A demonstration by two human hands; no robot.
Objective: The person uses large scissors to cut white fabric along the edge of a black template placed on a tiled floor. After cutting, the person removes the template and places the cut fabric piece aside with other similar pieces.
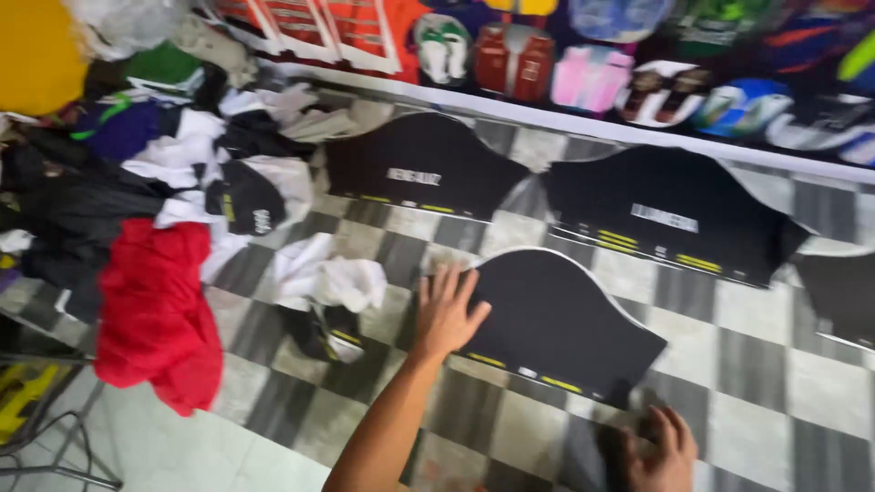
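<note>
A black cut fabric panel (556, 319) with a curved white-edged top and yellow marks lies flat on the checkered table (747, 364). My left hand (447, 310) rests flat on its left edge, fingers spread. At the panel's lower right corner sits my right hand (661, 451), pressing on dark fabric there. Two more black panels lie beyond: one at the upper middle (419, 164), one at the upper right (665, 214).
A heap of cloth pieces covers the table's left side, with a red piece (155, 310) hanging over the edge and white scraps (328, 278) near my left hand. Colourful printed garments (592, 73) line the back. Another black panel (843, 296) shows at the right edge.
</note>
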